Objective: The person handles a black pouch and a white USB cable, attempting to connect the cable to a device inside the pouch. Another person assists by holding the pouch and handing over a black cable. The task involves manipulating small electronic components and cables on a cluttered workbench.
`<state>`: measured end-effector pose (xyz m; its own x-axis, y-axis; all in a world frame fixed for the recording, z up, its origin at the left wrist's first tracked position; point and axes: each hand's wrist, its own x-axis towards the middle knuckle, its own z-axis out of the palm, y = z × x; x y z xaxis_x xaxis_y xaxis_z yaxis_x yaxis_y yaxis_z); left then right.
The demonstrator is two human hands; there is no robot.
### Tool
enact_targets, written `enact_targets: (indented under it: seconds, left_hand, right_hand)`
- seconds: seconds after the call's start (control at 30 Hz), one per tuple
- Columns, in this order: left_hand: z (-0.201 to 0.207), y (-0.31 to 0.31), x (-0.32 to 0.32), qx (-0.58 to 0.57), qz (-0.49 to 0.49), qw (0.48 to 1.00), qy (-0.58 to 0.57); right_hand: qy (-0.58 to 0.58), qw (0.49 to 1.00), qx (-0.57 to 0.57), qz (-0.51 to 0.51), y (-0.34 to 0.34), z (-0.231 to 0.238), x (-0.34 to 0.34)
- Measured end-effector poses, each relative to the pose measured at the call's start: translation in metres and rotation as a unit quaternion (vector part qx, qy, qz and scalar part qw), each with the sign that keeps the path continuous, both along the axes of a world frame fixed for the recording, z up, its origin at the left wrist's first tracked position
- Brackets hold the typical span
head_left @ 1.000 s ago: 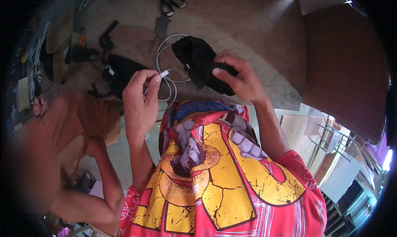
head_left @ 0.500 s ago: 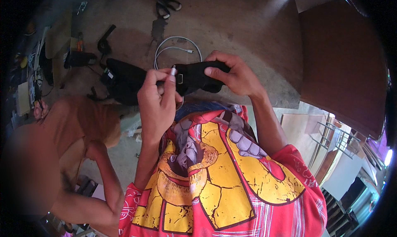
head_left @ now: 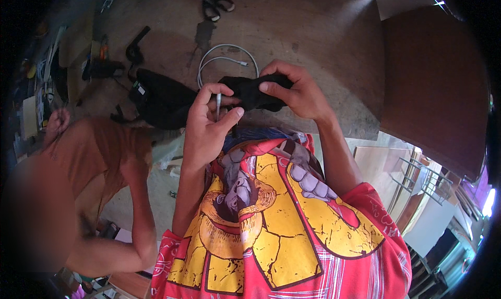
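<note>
Black fabric pouch thing (head_left: 255,94) is by the bench's (head_left: 318,32) near edge, clamped in the right hand (head_left: 298,92); left hand (head_left: 207,129), kinda half-curled, grips a white cable plug (head_left: 218,100).

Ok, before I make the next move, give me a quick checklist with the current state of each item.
1. Right hand gripping the black fabric item: ok, thumb on top.
2. White cable end in the left hand: ok, between thumb and index finger.
3. That end plugged into anything: cannot tell, fingers and dark fabric hide its lower part.
4. Pale cable lying straight: not ok, it curves in a loop on the tabletop.
5. Scissors away from both hands: ok, they lie beyond the cable.
</note>
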<state>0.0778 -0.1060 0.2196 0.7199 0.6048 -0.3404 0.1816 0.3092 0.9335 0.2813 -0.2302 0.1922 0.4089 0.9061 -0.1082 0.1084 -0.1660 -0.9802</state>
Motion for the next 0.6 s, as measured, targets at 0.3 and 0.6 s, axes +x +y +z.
enact_targets:
  seconds: [0.3,0.6]
  left_hand:
    - [0.0,-0.015,0.016,-0.033,0.063,0.996,-0.049]
    - [-0.016,-0.032,0.021,0.136,0.038,0.99,-0.017]
  right_hand:
    - [-0.226,0.973,0.038,-0.037,-0.006,0.046,-0.034]
    - [-0.291,0.953,-0.026,-0.081,-0.015,0.033,-0.042]
